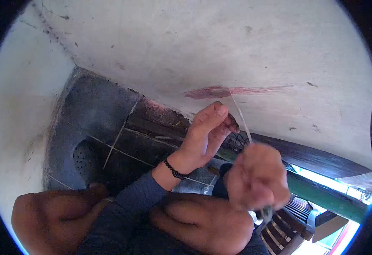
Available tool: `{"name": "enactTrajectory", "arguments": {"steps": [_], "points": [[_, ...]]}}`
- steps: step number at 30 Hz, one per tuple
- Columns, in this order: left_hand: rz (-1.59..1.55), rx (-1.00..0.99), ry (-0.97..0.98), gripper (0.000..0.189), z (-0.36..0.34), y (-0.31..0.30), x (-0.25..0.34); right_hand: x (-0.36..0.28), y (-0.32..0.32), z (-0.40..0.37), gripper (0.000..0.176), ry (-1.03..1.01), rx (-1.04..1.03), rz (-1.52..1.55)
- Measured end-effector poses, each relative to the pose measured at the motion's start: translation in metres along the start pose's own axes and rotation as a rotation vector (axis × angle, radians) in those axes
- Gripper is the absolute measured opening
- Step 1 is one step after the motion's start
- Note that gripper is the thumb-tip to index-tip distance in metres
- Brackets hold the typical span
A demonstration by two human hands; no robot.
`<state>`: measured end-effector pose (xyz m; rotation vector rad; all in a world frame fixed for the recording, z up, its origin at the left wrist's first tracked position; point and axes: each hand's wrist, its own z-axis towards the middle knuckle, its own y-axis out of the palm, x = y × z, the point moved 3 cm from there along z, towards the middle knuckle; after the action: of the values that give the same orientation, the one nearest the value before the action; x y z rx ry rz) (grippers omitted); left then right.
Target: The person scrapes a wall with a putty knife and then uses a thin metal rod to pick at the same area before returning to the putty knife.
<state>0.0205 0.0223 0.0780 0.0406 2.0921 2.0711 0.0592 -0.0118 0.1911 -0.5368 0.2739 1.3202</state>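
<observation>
My left hand (205,134) is raised near the pale wall, its thumb and fingers closed on a small dark piece (232,123). A black braided bracelet circles that wrist. My right hand (258,176), slightly blurred, is a fist around a thin-bladed tool (242,117). The slim pale blade points up past my left fingertips, its tip overlapping a reddish scraped streak (213,92) on the wall. A bit of the tool's dark end shows below the fist, and the rest of its handle is hidden in my fingers.
The pale wall (173,46) rises close ahead. Dark floor tiles (94,100) lie at left, with a dark perforated shoe (86,159) on my foot. My bent knees are below. At right are a green beam (326,197) and a slatted wooden chair (286,229).
</observation>
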Motion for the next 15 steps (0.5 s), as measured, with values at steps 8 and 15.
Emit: {"name": "enactTrajectory", "arguments": {"steps": [8,15], "points": [[-0.013,0.107,-0.039,0.015,0.0,0.002,-0.001,0.006,0.003,-0.002,0.033,-0.042,-0.079,-0.1],[-0.061,-0.044,-0.008,0.017,0.005,-0.009,-0.001,0.006,-0.007,-0.004,0.042,0.04,0.047,-0.089]]}}
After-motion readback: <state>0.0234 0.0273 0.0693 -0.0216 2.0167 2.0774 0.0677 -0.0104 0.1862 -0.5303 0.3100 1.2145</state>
